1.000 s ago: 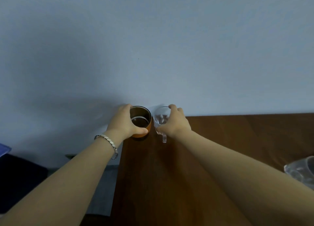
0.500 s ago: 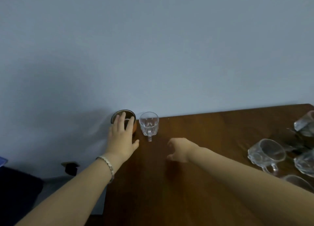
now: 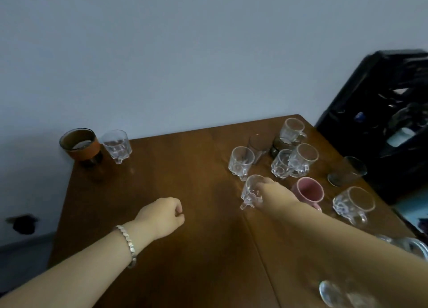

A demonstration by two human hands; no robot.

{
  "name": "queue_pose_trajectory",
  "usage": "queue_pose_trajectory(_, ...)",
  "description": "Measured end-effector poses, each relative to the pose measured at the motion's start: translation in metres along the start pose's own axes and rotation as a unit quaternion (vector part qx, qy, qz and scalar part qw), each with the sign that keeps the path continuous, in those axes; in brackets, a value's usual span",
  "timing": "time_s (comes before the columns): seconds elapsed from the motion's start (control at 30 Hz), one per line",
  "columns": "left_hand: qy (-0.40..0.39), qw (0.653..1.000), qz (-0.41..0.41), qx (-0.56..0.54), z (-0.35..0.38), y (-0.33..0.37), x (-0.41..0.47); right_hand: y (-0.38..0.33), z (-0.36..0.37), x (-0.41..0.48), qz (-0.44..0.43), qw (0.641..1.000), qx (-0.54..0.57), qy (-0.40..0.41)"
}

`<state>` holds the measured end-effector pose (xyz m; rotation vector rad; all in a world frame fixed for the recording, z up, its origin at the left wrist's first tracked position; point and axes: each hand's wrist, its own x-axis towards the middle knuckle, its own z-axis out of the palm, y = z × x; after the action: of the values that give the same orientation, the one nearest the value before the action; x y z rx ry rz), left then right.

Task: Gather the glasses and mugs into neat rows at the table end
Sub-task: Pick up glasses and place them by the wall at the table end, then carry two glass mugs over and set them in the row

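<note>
At the table's far left corner an orange-sleeved glass stands beside a clear glass mug. My right hand reaches across the brown table and closes over the rim of a small clear mug that stands on the wood. My left hand hovers over the table's middle, fingers loosely curled, holding nothing. Several clear mugs, a pink mug and a dark tumbler cluster at the right.
A black crate with items stands beyond the table's right edge. More glassware sits blurred at the near right, beside my forearm. A grey wall runs behind the table; the left edge drops to the floor.
Both hands left the orange-sleeved glass and clear mug at the corner. My right hand swung right onto a small clear mug; my left hand drew back. The view turned right.
</note>
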<state>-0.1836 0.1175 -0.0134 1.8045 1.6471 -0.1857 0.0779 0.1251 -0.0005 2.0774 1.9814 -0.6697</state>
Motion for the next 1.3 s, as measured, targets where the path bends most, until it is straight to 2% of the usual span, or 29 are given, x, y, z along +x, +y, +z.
queue_pose_trajectory(0.07, -0.003, 1.0, -0.007, -0.002, 0.011, 0.018, -0.005, 0.025, -0.001, 0.01, 0.019, 0.999, 0.0, 0.031)
queue_pose_trajectory(0.2, 0.005, 0.999, -0.04, -0.01, 0.03, 0.041, -0.016, 0.038, 0.015, 0.043, 0.074, 0.997, 0.024, -0.005)
queue_pose_trajectory(0.3, 0.006, 0.998, -0.064, -0.023, 0.04, 0.055, -0.018, 0.035, 0.037, 0.063, 0.121, 0.981, 0.153, -0.011)
queue_pose_trajectory(0.37, 0.008, 0.997, -0.076, -0.032, 0.043, 0.065, -0.017, 0.037, 0.047, 0.068, 0.128, 0.967, 0.22, 0.014)
queue_pose_trajectory(0.53, 0.035, 0.993, -0.093, -0.055, 0.045, 0.095, 0.006, 0.062, 0.042, 0.064, 0.038, 0.973, 0.226, 0.004)
queue_pose_trajectory(0.7, 0.132, 0.978, -0.088, -0.136, 0.038, 0.137, 0.074, 0.097, -0.004, 0.06, -0.051, 0.975, 0.215, 0.036)
queue_pose_trajectory(0.8, 0.173, 0.971, -0.072, -0.147, 0.033, 0.164, 0.132, 0.113, -0.031, 0.062, -0.07, 0.978, 0.187, 0.061)
queue_pose_trajectory(0.93, 0.138, 0.974, -0.083, -0.157, 0.035, 0.182, 0.192, 0.129, -0.047, 0.072, -0.075, 0.977, 0.191, 0.056)
queue_pose_trajectory(1.13, 0.188, 0.974, -0.054, -0.112, 0.036, 0.164, 0.202, 0.121, -0.044, 0.088, -0.079, 0.977, 0.196, 0.031)
queue_pose_trajectory(1.3, 0.226, 0.966, -0.064, -0.109, -0.006, 0.088, 0.186, 0.062, -0.045, 0.108, -0.128, 0.976, 0.175, 0.01)
